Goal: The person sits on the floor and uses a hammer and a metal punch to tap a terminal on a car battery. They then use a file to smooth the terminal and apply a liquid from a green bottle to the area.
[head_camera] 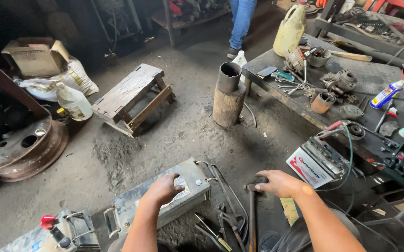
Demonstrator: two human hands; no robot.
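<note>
My left hand (164, 187) rests palm down on the top of a dusty grey car battery (157, 198) standing on the dirt floor. My right hand (279, 182) is closed over the head of a dark hammer (252, 212), whose handle runs toward me along the floor. Between the two hands lie pliers and other hand tools (223, 219) and a bent metal strap. Another battery with a red terminal cap (48, 223) sits at the lower left.
A low wooden stool (132, 99) and a log stump topped by a metal pipe (228, 95) stand ahead. A dark workbench (365, 88) at right carries engine parts, a spray can, a jug and a white battery (316, 163). A wheel rim (22, 151) lies left. A person in jeans (241, 23) stands behind.
</note>
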